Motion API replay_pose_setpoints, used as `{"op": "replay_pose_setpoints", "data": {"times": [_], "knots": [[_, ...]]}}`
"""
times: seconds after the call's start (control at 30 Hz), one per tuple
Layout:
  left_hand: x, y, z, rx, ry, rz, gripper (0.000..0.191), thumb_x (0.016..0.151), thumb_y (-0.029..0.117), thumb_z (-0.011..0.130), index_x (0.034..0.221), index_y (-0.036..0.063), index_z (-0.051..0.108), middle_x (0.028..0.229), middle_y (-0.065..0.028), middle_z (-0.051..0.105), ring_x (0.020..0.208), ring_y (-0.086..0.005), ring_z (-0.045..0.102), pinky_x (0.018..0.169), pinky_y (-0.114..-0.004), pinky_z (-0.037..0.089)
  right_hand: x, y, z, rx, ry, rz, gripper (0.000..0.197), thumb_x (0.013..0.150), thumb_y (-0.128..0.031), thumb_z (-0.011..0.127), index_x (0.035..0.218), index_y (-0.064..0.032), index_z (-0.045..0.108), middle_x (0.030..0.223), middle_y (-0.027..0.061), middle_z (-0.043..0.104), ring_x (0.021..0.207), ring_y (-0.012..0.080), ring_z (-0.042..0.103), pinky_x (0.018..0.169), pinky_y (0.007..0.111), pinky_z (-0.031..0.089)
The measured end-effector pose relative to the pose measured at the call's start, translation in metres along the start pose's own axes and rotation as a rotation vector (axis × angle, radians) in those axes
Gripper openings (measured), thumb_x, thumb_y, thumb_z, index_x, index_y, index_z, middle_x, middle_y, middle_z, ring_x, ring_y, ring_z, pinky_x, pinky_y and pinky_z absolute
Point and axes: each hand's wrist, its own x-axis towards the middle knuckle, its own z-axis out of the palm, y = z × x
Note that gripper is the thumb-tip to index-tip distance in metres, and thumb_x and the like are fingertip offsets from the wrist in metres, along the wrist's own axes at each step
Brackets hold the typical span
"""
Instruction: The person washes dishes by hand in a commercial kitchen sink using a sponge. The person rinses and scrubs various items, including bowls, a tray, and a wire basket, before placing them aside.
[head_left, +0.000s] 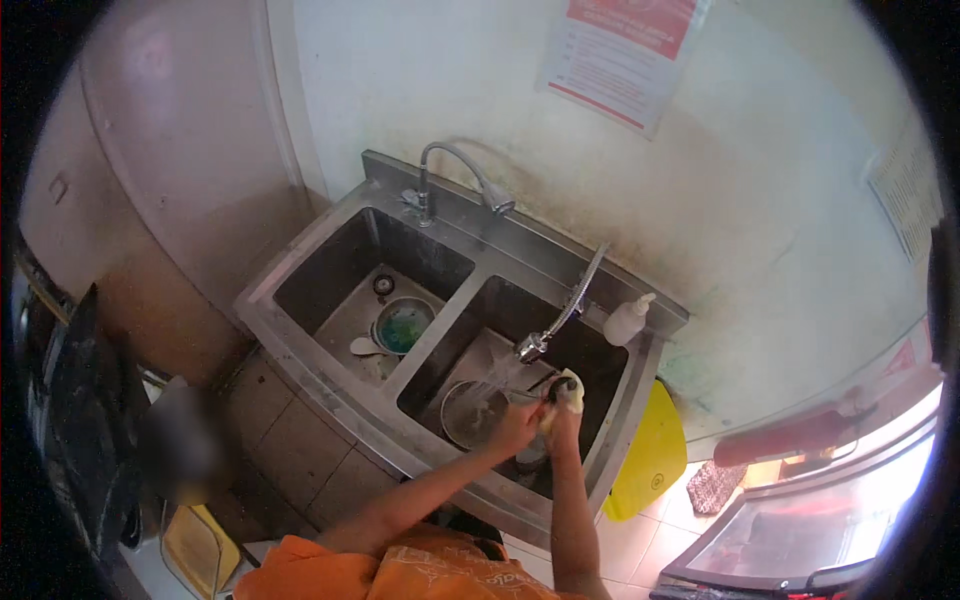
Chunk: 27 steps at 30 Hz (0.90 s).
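Over the right basin of a steel double sink (439, 352), my two hands are close together. My right hand (562, 424) is closed around a pale yellow sponge or cloth (576, 397), pressed against a small dark object (560, 387) that I cannot make out. My left hand (519, 429) is right beside it, its fingers bent; what they grip is hidden. A thin rod seems to run out leftward from the dark object. Water sprays from the flexible metal faucet (532, 347) just above, towards a round pan or bowl (469, 412) in the basin.
In the left basin are a handled pan (405, 327) holding greenish liquid and a dark drain fitting (383, 284). A second faucet (457, 150) arches above. A white pump bottle (628, 320) stands on the right ledge. A yellow bin (651, 457) is beside the sink.
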Motion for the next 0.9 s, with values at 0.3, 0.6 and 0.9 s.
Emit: {"op": "replay_pose_setpoints", "data": {"times": [0.3,0.6,0.9], "knots": [[0.011,-0.032,0.037,0.116,-0.066,-0.224,0.027,0.086,0.009,0.044,0.11,-0.0025,0.051,0.107,-0.0236,0.054,0.092,-0.0343,0.057,0.078,-0.037,0.044,0.016,0.012,-0.013,-0.657,0.105,-0.429,0.015,0.077,-0.007,0.056,0.087,0.0038,0.06,0.071,0.011,0.062,0.061,0.0175,0.058,0.055,0.031,0.046],[0.026,-0.039,0.063,-0.631,0.501,-0.423,0.045,0.091,0.035,0.044,0.123,0.0034,0.043,0.114,-0.0189,0.054,0.107,-0.0287,0.051,0.094,-0.037,0.038,-0.008,0.015,0.013,-1.18,0.066,-0.455,0.023,0.078,-0.015,0.061,0.084,0.0068,0.057,0.076,0.0135,0.062,0.065,0.0224,0.059,0.059,0.034,0.047],[0.031,-0.028,-0.028,-0.616,0.704,-0.304,0.019,0.091,0.018,0.043,0.09,0.0025,0.054,0.065,-0.0073,0.056,0.056,-0.0149,0.054,0.048,-0.028,0.043,-0.051,0.02,0.025,-0.947,-0.494,-0.396,0.028,0.09,-0.019,0.052,0.1,0.007,0.055,0.085,0.0134,0.06,0.066,0.0178,0.056,0.054,0.029,0.045]]}}
